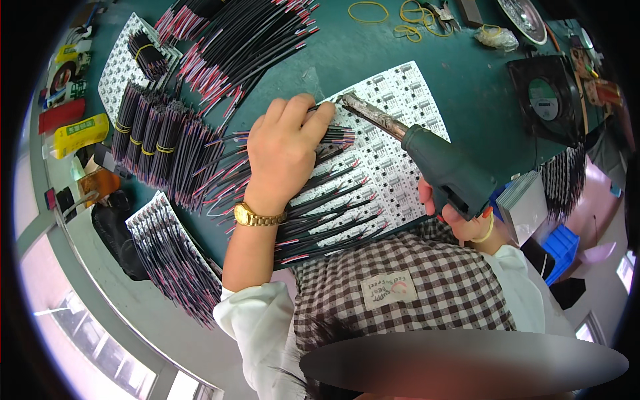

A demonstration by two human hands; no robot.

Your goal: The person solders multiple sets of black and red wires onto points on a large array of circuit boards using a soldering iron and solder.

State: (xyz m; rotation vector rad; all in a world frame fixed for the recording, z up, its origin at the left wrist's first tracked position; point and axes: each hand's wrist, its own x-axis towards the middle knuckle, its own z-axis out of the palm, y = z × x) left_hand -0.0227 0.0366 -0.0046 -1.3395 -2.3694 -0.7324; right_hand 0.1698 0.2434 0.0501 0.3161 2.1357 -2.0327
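Over the white board [393, 160] — left hand [285, 150], fingers pinched on a wire [333, 137]; right hand [460, 220] (fingers wrapped) gripping the soldering iron [427, 157].

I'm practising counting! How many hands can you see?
2. The left hand presses on the wires on the white board; the right hand grips the soldering iron. No others show.

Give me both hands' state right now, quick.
Left hand: fingers pinched, pressing a black wire onto the white circuit panel.
Right hand: closed around the soldering iron handle.
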